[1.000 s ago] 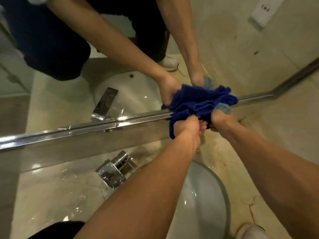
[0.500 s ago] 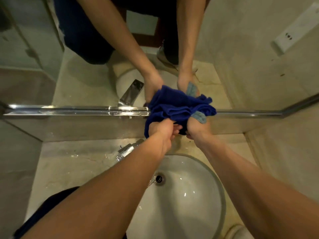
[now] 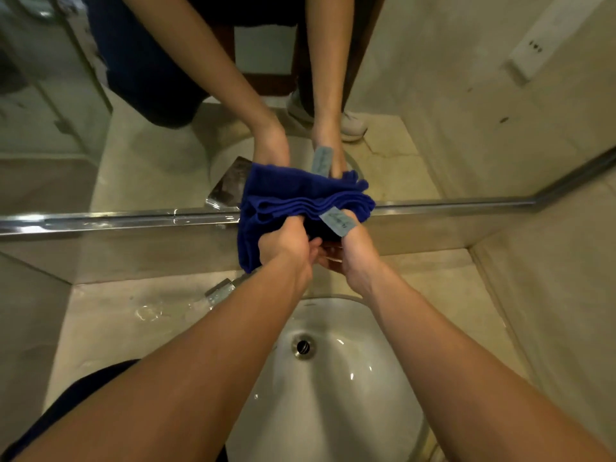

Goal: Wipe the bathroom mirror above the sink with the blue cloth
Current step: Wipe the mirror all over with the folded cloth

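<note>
A folded blue cloth (image 3: 283, 215) with a pale label is held against the bottom edge of the mirror (image 3: 133, 155), right at its chrome lower rail (image 3: 116, 220). My left hand (image 3: 283, 243) grips the cloth's left part, from which a flap hangs down. My right hand (image 3: 353, 245) grips its right part beside the label. The two hands touch each other below the cloth. Both arms and the cloth are reflected in the mirror above.
A white oval sink (image 3: 333, 378) with a metal drain lies below my arms. A chrome faucet (image 3: 221, 290) stands on the wet beige counter (image 3: 116, 321), partly hidden by my left arm. A tiled wall (image 3: 550, 278) closes the right side.
The view has tipped down, showing more of the sink. The bunched cloth has been flattened into a neater fold, and both hands have kept hold of it at the mirror's lower rail.
</note>
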`<state>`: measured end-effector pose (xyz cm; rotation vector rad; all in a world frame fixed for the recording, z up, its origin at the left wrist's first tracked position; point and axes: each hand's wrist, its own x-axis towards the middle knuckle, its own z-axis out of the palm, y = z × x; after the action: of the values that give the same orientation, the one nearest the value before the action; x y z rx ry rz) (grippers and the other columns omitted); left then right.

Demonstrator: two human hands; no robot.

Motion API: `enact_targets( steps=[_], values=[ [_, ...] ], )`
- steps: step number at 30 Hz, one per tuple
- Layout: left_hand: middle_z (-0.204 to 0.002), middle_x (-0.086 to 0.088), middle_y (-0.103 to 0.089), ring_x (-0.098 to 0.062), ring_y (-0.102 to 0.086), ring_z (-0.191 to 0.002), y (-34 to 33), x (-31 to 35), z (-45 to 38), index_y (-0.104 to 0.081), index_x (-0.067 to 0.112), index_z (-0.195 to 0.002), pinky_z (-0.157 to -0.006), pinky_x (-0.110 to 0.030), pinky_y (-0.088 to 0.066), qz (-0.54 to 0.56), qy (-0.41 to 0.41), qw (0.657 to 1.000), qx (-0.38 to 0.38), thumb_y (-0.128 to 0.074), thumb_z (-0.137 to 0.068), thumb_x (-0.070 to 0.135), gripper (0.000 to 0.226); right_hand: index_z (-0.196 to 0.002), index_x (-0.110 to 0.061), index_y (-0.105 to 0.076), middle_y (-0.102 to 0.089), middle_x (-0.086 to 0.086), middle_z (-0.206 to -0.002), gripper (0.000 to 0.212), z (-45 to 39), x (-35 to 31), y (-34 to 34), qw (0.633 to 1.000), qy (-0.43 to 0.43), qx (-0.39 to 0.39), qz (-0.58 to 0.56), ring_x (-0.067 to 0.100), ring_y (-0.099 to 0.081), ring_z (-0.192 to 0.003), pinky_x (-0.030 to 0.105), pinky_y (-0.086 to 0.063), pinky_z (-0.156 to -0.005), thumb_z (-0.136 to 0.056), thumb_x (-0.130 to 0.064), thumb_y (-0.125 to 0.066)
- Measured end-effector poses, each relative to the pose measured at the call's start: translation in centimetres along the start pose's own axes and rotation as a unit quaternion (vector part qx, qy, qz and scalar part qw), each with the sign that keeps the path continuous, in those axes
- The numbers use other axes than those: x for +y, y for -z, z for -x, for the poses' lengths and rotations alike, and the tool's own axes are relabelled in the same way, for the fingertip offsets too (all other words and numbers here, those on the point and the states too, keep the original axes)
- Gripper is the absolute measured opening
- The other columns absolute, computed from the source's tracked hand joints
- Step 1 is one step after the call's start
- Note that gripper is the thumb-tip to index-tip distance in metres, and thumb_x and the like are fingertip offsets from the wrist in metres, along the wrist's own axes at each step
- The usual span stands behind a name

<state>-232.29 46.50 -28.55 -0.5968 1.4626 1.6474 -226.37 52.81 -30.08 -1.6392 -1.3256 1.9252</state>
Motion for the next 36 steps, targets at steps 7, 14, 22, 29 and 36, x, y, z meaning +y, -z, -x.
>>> enact_targets(
  steps=[7,14,22,29,36],
  values=[
    [-0.088,-0.013,-0.070,-0.018,-0.065,-0.061,-1.0,-0.5,0.5,-0.065,0.003,-0.096,-0.051,-0.025,-0.051,-0.042,0.025,0.997,-0.062,-0.064,-0.090,0.016,0.015,-0.114,-0.011,-0.058,-0.069,0.011,-0.097,0.038,-1.0,1.0,0.3,0.994,0.057,0.070,-0.067,0.024,-0.065,-0.071,0.030,-0.050,-0.060,-0.090,-0.039,-0.049],
    [-0.065,-0.006,-0.069,-0.008,-0.059,-0.043,1.1,-0.3,0.1,-0.064,0.009,-0.076,-0.042,-0.019,-0.042,-0.004,-0.004,0.999,-0.035,-0.054,-0.089,0.009,0.016,-0.103,-0.018,-0.060,-0.060,0.008,-0.086,0.019,-0.9,2.4,-2.9,0.985,0.082,0.113,-0.102,0.012,-0.050,-0.059,0.028,-0.041,-0.053,-0.088,-0.022,-0.048],
    [-0.066,-0.007,-0.068,-0.011,-0.058,-0.048,7.6,3.7,-1.0,-0.064,0.007,-0.080,-0.042,-0.020,-0.042,0.012,-0.034,0.999,-0.002,-0.055,-0.089,0.007,0.013,-0.115,-0.015,-0.053,-0.065,0.010,-0.100,0.042,1.9,4.3,-10.6,0.973,0.104,0.131,-0.162,0.020,-0.056,-0.077,0.033,-0.047,-0.066,-0.078,-0.036,-0.053],
    [-0.069,-0.005,-0.069,-0.014,-0.062,-0.057,14.2,7.3,-2.8,-0.066,0.007,-0.085,-0.053,-0.026,-0.049,-0.035,-0.071,0.995,0.058,-0.060,-0.087,0.013,0.008,-0.117,-0.005,-0.050,-0.056,0.012,-0.083,0.023,5.1,4.8,-17.1,0.987,0.078,0.091,-0.110,0.014,-0.046,-0.053,0.023,-0.037,-0.043,-0.097,-0.013,-0.043],
    [-0.084,-0.008,-0.064,-0.022,-0.064,-0.074,18.6,10.2,-3.2,-0.060,0.010,-0.096,-0.059,-0.030,-0.052,0.007,-0.077,0.994,0.081,-0.064,-0.088,0.014,0.010,-0.111,-0.012,-0.053,-0.066,0.011,-0.095,0.026,8.1,4.8,-20.7,0.998,0.068,0.002,-0.019,0.020,-0.058,-0.067,0.036,-0.052,-0.063,-0.087,-0.019,-0.061]
  ],
)
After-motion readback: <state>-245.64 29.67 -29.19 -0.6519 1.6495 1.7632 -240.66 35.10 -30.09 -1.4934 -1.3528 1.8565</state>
